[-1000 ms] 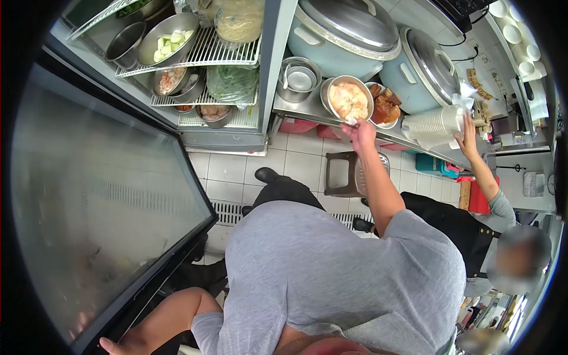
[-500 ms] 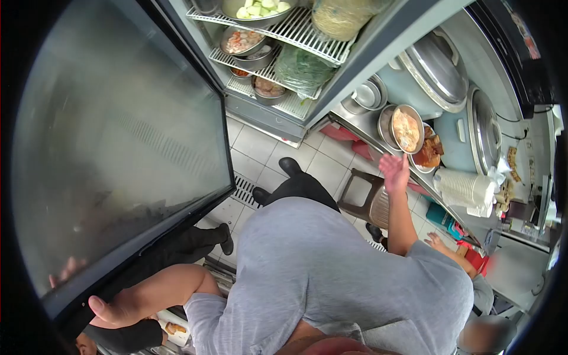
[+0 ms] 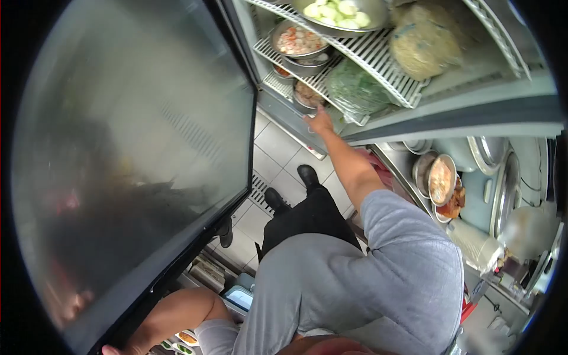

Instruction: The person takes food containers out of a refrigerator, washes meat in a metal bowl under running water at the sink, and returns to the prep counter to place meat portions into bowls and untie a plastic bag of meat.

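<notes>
Holding the glass door [image 3: 148, 148] wide suits this reach; the left hand [image 3: 126, 345] is at its edge, bent back low, and I cannot tell how firmly it grips. The metal bowl of meat [image 3: 307, 96] sits low in the fridge [image 3: 283, 116], and is best kept level and clear of the wire shelf [image 3: 324, 78]. The right hand [image 3: 320, 121] meets the bowl's near side, arm stretched out and down, near the bagged greens [image 3: 359, 89]; whether it pinches the rim I cannot tell
</notes>
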The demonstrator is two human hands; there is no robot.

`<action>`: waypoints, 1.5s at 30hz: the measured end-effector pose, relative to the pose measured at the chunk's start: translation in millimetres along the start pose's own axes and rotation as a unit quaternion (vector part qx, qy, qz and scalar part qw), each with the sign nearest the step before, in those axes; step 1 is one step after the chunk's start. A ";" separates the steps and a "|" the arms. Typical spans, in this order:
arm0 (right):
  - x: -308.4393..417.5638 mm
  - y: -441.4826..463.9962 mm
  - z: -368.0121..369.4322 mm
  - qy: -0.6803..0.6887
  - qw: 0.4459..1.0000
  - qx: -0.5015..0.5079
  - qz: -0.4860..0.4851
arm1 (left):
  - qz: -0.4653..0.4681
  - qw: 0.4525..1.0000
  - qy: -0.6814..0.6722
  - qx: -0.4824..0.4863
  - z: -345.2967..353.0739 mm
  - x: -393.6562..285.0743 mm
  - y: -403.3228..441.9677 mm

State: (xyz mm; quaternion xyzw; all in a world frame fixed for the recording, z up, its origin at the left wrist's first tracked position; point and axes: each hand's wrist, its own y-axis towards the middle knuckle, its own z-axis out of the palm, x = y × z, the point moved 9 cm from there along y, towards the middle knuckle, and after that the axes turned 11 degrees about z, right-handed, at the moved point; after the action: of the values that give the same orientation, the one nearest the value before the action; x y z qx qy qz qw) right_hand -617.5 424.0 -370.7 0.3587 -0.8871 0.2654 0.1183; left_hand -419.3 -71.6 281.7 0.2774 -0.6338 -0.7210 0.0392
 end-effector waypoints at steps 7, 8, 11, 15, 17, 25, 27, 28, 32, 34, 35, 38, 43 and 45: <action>14.1 17.7 -0.2 0.050 0.996 -0.054 -0.055 | 0.068 0.997 -0.019 0.008 -1.1 -4.5 7.6; 12.4 7.7 0.7 0.055 0.997 -0.035 -0.042 | 0.078 0.997 -0.015 0.009 -2.7 -4.7 7.8; -0.6 -36.7 -11.1 0.055 0.998 -0.019 -0.039 | 0.031 0.999 0.010 0.034 -12.4 2.1 7.0; -40.1 -155.2 -45.0 0.124 0.990 -0.002 -0.063 | 0.000 1.000 -0.016 0.025 -0.1 23.0 -13.2; -66.1 -218.8 -71.6 0.173 0.981 0.004 -0.082 | -0.010 0.999 -0.033 0.023 6.3 26.9 -21.5; -238.2 -428.1 -176.5 0.181 0.969 -0.136 0.101 | -0.034 0.996 -0.077 0.025 32.6 17.6 -44.8; -288.4 -463.3 -197.7 0.146 0.961 -0.193 0.131 | -0.030 0.996 -0.077 0.022 36.4 9.2 -43.9; -317.6 -476.1 -204.3 0.167 0.951 -0.208 0.157 | -0.023 0.997 -0.068 0.019 37.3 2.6 -42.8; -394.3 -511.4 -242.6 0.111 0.941 -0.234 0.216 | 0.038 0.999 -0.007 -0.017 35.4 -33.8 -25.9; -418.1 -521.8 -259.4 0.129 0.936 -0.222 0.241 | 0.056 0.998 0.007 -0.037 40.3 -50.2 -24.0; -428.6 -526.5 -263.8 0.128 0.933 -0.227 0.250 | 0.063 0.997 0.009 -0.042 44.8 -58.8 -25.8; -459.1 -539.5 -265.2 0.136 0.926 -0.232 0.266 | 0.013 0.990 -0.137 -0.017 77.1 -65.1 -42.1; -474.6 -551.3 -271.5 0.189 0.909 -0.249 0.276 | 0.009 0.970 -0.215 0.109 177.9 -116.6 -48.1; -481.0 -559.1 -259.9 0.215 0.901 -0.231 0.297 | -0.015 0.951 -0.273 0.147 223.0 -119.5 -52.5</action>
State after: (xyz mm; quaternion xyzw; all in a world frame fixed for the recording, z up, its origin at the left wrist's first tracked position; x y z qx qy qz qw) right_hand 122.2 507.7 -131.4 -0.0247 -0.9420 0.1462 0.3012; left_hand -403.4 186.4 284.0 0.0820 -0.7153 -0.6682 -0.1873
